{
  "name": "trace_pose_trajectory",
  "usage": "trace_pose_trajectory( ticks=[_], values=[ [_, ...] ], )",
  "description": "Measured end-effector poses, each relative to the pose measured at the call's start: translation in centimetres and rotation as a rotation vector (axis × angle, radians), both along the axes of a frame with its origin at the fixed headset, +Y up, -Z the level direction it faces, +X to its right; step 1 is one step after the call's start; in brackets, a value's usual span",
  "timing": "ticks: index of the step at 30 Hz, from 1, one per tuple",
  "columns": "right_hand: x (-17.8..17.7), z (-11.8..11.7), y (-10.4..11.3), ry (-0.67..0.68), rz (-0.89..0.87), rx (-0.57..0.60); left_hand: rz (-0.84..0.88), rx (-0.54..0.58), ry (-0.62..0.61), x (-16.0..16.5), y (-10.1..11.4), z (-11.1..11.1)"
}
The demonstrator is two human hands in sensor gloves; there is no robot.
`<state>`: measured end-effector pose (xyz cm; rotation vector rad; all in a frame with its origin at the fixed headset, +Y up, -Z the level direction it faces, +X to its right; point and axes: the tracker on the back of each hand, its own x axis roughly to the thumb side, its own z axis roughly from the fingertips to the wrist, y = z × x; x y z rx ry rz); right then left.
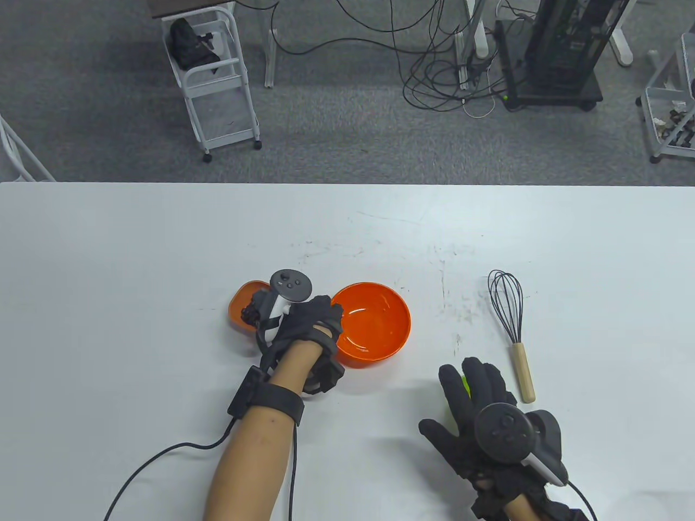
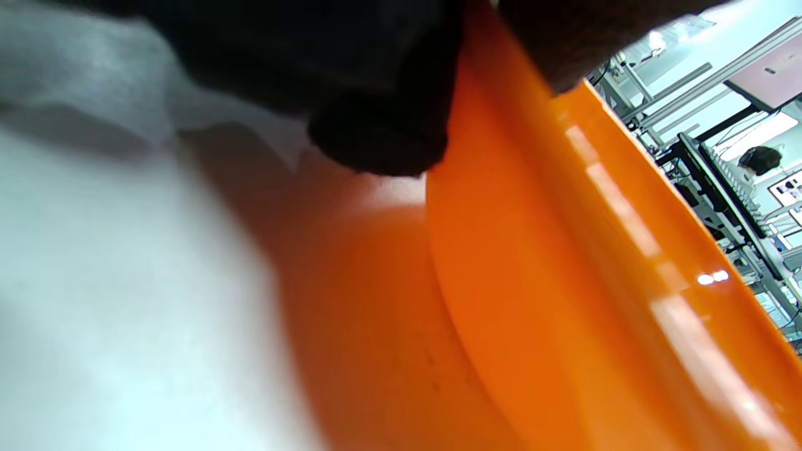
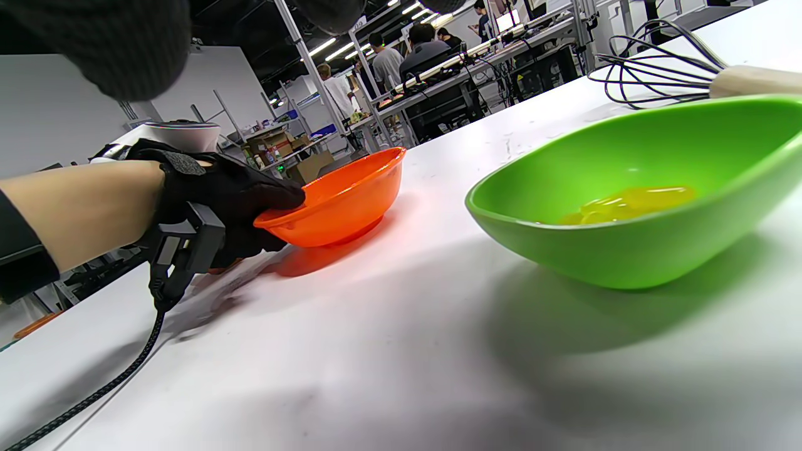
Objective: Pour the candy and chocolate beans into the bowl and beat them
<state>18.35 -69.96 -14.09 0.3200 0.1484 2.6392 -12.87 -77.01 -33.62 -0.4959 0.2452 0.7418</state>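
On the left of the worktop [image 1: 108,244] sits a small orange dish [image 1: 241,304] with dark pieces in it, probably the chocolate beans, though the left hand's tracker hides much of it. Just to its right stands the large orange bowl [image 1: 374,325], which looks empty inside, so I judge that nothing has been poured yet. The left hand [image 1: 309,325] grips the bowl's near-left rim: the right wrist view shows its thumb curled over the edge and the fingers under it.

Further right, the right hand [image 1: 472,401] hovers flat over a green dish [image 3: 626,207], fingers spread wide and holding nothing. The table view shows only a sliver of green beneath the palm. The right wrist view shows a yellow heap in this dish, most likely the candy. At the far right lies the whisk [image 1: 510,325], wooden handle toward the person, untouched.

Both pours and the beating appear to be still ahead.
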Motion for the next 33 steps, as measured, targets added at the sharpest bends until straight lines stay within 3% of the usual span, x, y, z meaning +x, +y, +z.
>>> trace_pose_trajectory(
  ticks=[5,10,17,22,24,26,33],
  values=[
    [0.2,0.1,0.2,0.002,-0.018,0.006,-0.014,0.062,0.016,-0.8,1.8,1.3],
    [0.2,0.1,0.1,0.017,-0.022,-0.003,-0.101,0.131,-0.001,-2.5,5.4,3.0],
    [0.1,0.3,0.2,0.027,-0.032,-0.003,-0.460,0.150,0.010,-8.0,8.9,4.5],
    [0.0,0.3,0.3,0.030,-0.026,0.001,-0.546,0.063,0.074,-11.9,7.6,3.9],
    [0.0,0.3,0.3,0.029,-0.022,-0.001,-0.472,0.008,0.059,-13.0,6.2,3.1],
    [0.0,0.3,0.3,0.027,-0.021,-0.005,-0.435,-0.037,0.127,-14.0,5.0,2.5],
    [0.2,0.0,0.3,0.012,-0.023,-0.013,-0.258,-0.051,0.230,-15.8,2.4,0.6]
  ],
)
